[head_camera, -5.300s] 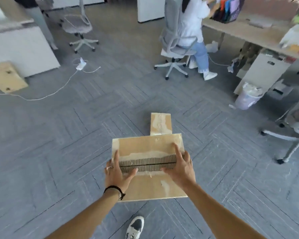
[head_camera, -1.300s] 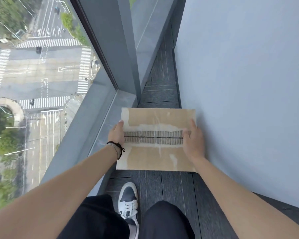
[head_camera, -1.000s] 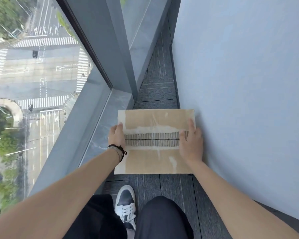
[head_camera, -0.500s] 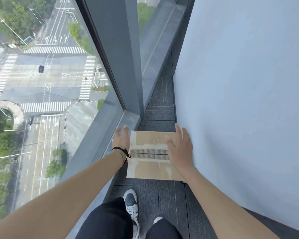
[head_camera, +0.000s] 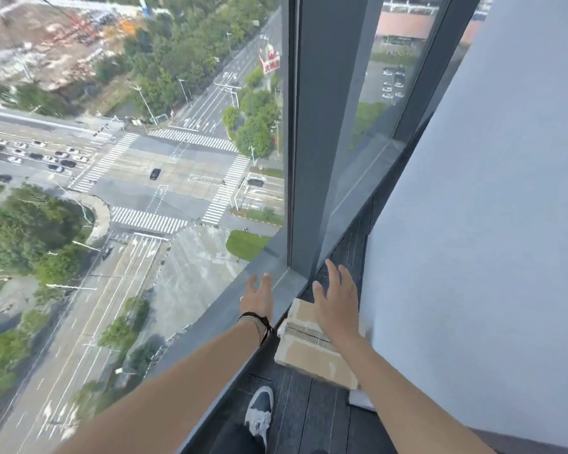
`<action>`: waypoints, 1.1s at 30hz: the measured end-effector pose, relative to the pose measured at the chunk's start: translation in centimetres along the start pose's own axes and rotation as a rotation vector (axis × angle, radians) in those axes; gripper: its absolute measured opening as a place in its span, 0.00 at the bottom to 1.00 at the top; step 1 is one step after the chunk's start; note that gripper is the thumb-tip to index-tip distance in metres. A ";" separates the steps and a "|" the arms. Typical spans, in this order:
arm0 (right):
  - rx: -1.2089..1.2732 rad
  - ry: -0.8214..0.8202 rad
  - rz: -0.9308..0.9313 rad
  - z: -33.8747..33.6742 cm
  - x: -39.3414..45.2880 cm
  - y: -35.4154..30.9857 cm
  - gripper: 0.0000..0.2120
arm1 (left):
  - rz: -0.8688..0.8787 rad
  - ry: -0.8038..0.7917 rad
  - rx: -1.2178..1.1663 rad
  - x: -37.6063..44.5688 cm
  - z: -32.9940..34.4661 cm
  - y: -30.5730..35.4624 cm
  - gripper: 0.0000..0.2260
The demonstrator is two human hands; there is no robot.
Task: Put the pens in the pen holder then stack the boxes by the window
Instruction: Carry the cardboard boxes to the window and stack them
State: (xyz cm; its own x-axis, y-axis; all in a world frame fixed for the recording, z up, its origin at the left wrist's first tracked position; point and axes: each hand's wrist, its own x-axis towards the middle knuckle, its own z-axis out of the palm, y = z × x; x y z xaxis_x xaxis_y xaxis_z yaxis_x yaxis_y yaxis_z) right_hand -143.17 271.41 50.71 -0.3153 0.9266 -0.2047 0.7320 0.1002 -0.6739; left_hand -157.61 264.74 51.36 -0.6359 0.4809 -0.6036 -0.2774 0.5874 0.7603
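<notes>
Dark carpet floor, cardboard box, shoe

- Worn on the head; only one view given, so no overlap with another.
- Looked forward and steeply down along a narrow strip of dark floor between the window and a pale wall.
- Tilted, with the window frame leaning across the middle.
- Sat close above both forearms and the cardboard box at the wall's foot.
- Took in far-off streets through the glass on the left.
</notes>
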 end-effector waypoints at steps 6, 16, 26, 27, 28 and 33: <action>-0.032 -0.142 -0.287 -2.3 2.7 -3.1 0.27 | 0.071 0.203 -0.165 -2.6 0.2 2.8 0.26; -0.136 -0.444 -0.708 3.5 2.7 -10.6 0.27 | 0.043 0.631 -0.367 -5.6 -6.7 -0.4 0.26; -0.124 -0.757 -1.072 14.2 -7.5 -19.2 0.27 | -0.031 1.029 -0.573 -10.2 -18.5 -9.2 0.29; -0.132 -0.782 -1.110 14.8 -8.8 -19.3 0.27 | -0.030 1.074 -0.589 -11.1 -19.0 -10.2 0.30; -0.135 -0.804 -1.152 15.2 -10.6 -19.2 0.27 | -0.039 1.118 -0.612 -12.4 -19.5 -11.5 0.31; -0.155 -0.953 -1.296 18.0 -17.5 -14.0 0.27 | -0.142 1.290 -0.722 -17.3 -17.5 -20.8 0.38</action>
State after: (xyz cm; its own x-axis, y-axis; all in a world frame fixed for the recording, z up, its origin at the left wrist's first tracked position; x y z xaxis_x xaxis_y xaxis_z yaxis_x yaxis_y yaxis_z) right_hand -158.79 247.25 50.96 -0.9363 -0.3496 0.0325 -0.2790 0.6846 -0.6734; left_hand -153.43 232.80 50.18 -0.6512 -0.6732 -0.3504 -0.4336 -0.0489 0.8998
